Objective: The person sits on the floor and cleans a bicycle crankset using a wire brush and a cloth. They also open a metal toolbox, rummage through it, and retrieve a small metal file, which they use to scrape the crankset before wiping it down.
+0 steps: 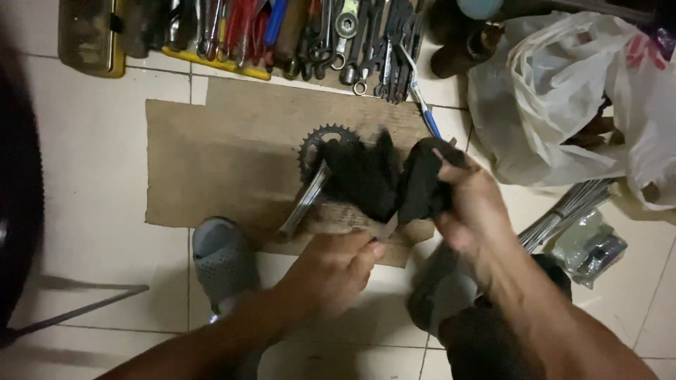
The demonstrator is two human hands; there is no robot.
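Resting on cardboard sheet (211,162): toothed crankset (317,165), black rag (366,179) draped over it. Left hand (331,271) pinches rag's edge; right hand (475,207) grips rag. Wrenches (366,42) beyond cardboard; plastic bag (556,105) rightward.

Pale tiled floor (91,155) carries a cardboard sheet (211,162), tool tray (211,42), and plastic bag (556,105).
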